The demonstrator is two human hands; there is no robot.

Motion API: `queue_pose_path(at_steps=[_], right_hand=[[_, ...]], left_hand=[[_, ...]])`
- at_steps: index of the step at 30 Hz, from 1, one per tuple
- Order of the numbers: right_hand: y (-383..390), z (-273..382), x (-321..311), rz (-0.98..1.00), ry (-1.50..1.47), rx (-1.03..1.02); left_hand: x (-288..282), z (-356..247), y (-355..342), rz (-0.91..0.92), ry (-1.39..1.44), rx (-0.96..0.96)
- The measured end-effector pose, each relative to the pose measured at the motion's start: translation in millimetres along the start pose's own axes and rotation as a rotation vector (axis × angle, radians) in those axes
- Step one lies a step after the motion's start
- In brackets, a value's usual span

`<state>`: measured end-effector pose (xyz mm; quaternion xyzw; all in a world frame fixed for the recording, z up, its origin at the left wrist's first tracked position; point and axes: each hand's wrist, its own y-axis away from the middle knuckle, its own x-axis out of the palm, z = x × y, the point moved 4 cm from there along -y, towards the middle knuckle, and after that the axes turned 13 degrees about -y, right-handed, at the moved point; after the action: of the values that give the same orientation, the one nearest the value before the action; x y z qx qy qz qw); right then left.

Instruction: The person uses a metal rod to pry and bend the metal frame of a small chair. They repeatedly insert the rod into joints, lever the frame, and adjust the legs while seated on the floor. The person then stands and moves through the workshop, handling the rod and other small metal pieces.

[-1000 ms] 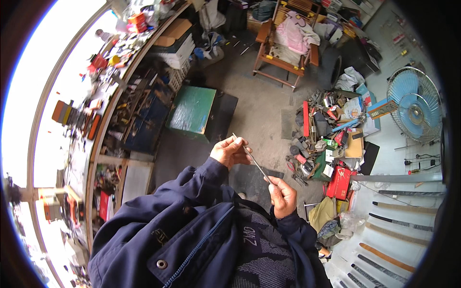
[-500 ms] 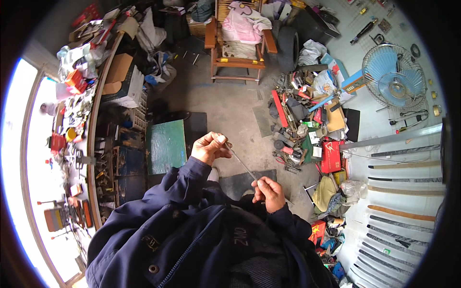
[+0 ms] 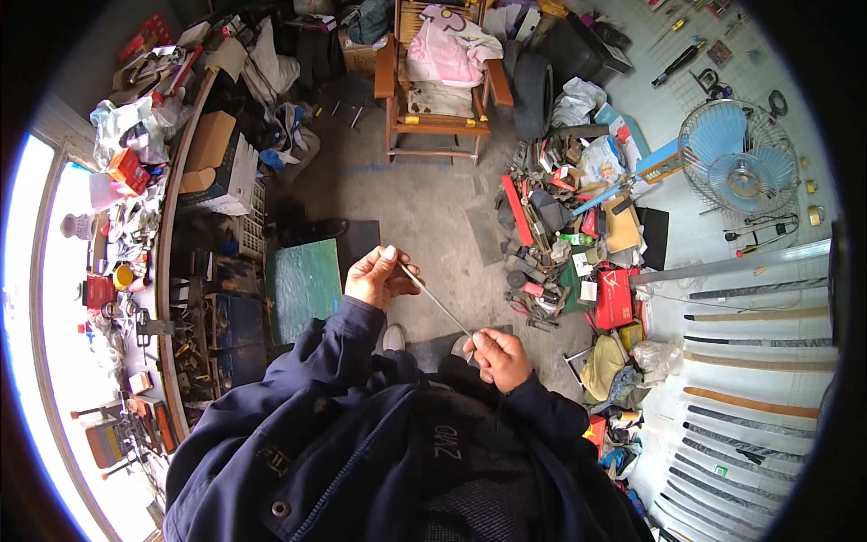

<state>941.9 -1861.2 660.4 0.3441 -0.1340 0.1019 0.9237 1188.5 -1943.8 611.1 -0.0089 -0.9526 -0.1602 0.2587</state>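
A thin grey metal rod [image 3: 438,304] slants across in front of my body, with one of my hands at each end. My left hand [image 3: 372,276] pinches its upper left end between thumb and fingers. Lower down and to the right, my right hand [image 3: 502,358] is closed round the other end, its fingers curled under the thumb. A short tip of the rod shows just past the right fingers. What lies inside either grip is hidden.
A wooden armchair [image 3: 440,126] stands ahead on the concrete floor. Tools and boxes are heaped at right below a blue-bladed fan [image 3: 739,163]. A cluttered bench [image 3: 172,262] runs along the left, near a green board [image 3: 305,287]. Several strips [image 3: 754,365] hang on the right wall.
Both hands keep hold of the rod, which keeps much the same slant. The view has shifted slightly, and more of my shoes shows below the hands.
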Motion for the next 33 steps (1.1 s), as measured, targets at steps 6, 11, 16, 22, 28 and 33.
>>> queue_pose_path(at_steps=[6,11,16,22,28,33], right_hand=[[-10.1,0.6,1.0,0.013,-0.051,0.003],[-14.2,-2.4,1.5,0.058,-0.097,-0.033],[-12.3,-5.9,-2.6,0.037,-0.077,-0.034],[-7.4,-9.7,-3.5,0.071,-0.12,0.019],[-6.3,-14.1,-6.9,0.079,-0.275,0.056],[-9.8,-13.7,-11.4,0.09,-0.397,-0.11]], left_hand=[[-3.6,0.1,-1.1,0.042,0.048,-0.016],[1.9,7.0,-1.8,0.101,-0.021,-0.08],[12.4,13.7,0.8,0.16,0.0,-0.113],[15.9,16.4,5.3,0.176,-0.064,-0.124],[8.1,21.6,12.3,0.113,-0.019,-0.147],[-9.3,20.0,13.1,-0.027,0.047,-0.113]])
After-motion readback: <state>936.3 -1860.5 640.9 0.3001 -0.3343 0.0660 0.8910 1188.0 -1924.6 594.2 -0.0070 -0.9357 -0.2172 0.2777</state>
